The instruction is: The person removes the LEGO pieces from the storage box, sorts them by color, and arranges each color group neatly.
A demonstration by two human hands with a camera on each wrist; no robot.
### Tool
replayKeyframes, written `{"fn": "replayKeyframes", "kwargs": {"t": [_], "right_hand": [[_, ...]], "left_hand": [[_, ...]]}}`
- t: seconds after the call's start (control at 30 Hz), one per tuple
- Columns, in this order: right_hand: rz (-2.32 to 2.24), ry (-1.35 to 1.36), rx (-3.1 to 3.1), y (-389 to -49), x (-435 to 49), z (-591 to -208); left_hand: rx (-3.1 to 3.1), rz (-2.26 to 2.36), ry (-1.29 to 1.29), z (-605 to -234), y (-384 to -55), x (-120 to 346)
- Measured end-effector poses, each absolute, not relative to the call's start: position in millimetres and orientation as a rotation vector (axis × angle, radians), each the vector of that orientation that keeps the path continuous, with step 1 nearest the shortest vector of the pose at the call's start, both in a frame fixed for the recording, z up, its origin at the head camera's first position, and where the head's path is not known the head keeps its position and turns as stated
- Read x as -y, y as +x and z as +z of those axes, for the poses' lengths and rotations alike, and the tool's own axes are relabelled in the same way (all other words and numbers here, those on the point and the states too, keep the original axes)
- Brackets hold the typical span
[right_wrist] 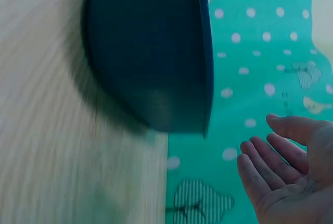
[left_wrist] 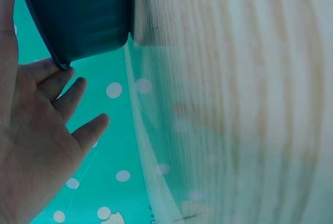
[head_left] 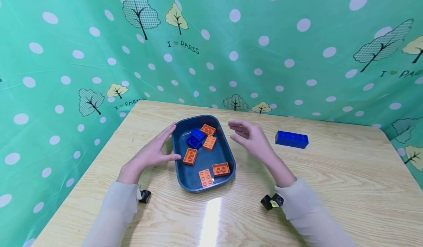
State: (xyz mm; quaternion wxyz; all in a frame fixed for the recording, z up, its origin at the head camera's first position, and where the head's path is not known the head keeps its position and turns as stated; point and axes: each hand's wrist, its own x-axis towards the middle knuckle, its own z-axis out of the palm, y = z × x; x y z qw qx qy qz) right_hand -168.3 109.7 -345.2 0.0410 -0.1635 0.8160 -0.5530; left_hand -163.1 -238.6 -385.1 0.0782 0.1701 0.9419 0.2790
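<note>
A dark blue tray [head_left: 180, 175] with rounded corners stands on the table, holding several orange toy bricks [head_left: 209, 142] and blue ones [head_left: 194, 142], some with their hollow undersides up. At its left rim is my left hand [head_left: 150, 155], the thumb and fingertips right at the edge with the fingers fairly straight. In the left wrist view, fingers [left_wrist: 70, 101] spread beside the tray's corner. My right hand [head_left: 252, 138] hovers to the right of the tray, apart from it, with relaxed fingers and nothing in them; the right wrist view shows its bare palm [right_wrist: 291, 195].
A long blue brick [head_left: 291, 139] lies on the wooden table [head_left: 330, 188], to the right of my right hand. Green dotted cloth [head_left: 211, 56] with printed trees hangs behind the table and down its left side.
</note>
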Motion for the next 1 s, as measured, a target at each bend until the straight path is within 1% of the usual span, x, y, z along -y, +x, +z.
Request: {"fn": "replayKeyframes", "kwargs": {"t": [0.3, 0.47, 0.63, 0.8, 1.0], "right_hand": [[-1.666, -0.589, -2.387, -161, -58, -349], [-1.657, -0.572, -2.337, -163, -37, -358], [-1.635, -0.501, -2.342, -168, -24, -366], [-1.504, -0.44, -2.403, -175, -15, -376], [-1.343, -0.484, -2.466, -175, -8, -380]], "left_hand": [[-2.823, 0.843, 0.51, -385, -163, 238], [-2.818, 0.859, 0.517, -386, -163, 239], [-2.814, 0.864, 0.524, -388, -162, 237], [-2.816, 0.865, 0.535, -388, -162, 237], [-2.83, 0.852, 0.524, -388, -163, 239]]}}
